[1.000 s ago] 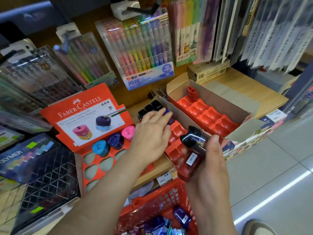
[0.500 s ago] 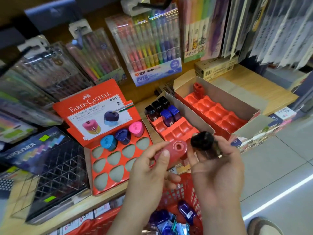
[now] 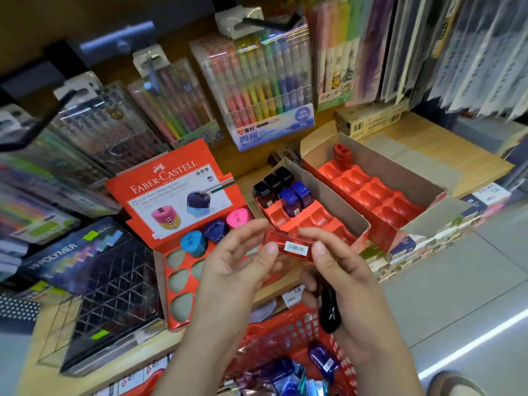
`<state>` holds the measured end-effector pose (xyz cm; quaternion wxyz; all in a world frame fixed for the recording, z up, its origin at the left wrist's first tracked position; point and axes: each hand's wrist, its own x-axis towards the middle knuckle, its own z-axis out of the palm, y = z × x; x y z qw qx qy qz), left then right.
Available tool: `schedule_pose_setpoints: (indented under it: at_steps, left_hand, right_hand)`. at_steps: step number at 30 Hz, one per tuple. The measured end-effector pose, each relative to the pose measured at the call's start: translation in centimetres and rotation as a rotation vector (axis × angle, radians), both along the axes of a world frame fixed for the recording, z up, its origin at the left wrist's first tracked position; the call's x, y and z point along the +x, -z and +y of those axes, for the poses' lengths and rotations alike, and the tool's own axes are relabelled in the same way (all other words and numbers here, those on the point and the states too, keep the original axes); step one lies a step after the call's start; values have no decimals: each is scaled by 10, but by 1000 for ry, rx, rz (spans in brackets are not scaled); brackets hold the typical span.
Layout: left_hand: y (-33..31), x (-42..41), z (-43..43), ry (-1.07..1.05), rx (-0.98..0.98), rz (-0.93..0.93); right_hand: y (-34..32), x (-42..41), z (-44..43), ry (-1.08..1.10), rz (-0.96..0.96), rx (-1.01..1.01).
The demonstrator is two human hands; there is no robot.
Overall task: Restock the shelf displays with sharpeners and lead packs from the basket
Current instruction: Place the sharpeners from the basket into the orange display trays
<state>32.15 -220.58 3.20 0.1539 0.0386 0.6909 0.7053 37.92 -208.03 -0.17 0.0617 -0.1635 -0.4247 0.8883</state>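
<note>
Head view: left hand (image 3: pixel 234 262) and right hand (image 3: pixel 350 284) pinch the red sharpener (image 3: pixel 289 243).

The red sharpener (image 3: pixel 290 247), clear-bodied with its barcode sticker up, lies level, pinched between my left hand (image 3: pixel 237 267) and right hand (image 3: pixel 348 290). A black sharpener (image 3: pixel 329 312) hangs from my right hand's lower fingers, above the basket (image 3: pixel 285 332) holding purple sharpeners (image 3: pixel 324 360).
</note>
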Motion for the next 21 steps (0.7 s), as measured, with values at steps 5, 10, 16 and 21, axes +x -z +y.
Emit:
schedule_pose_setpoints:
  at_steps: [5, 10, 16, 21]
  left_hand:
    - [-3, -9, -1, -12, -51, -47]
    - [-6, -26, 28, -104, -129, 82]
    - [17, -45, 70, -11, -433, 291]
    - [37, -52, 79, 63, -670, 437]
  right_hand:
    - [0, 0, 2, 49, -53, 68]
    - [3, 0, 11, 420, -201, -135]
    - [9, -1, 23, 624, -194, -260]
    - [11, -2, 18, 625, -153, -262]
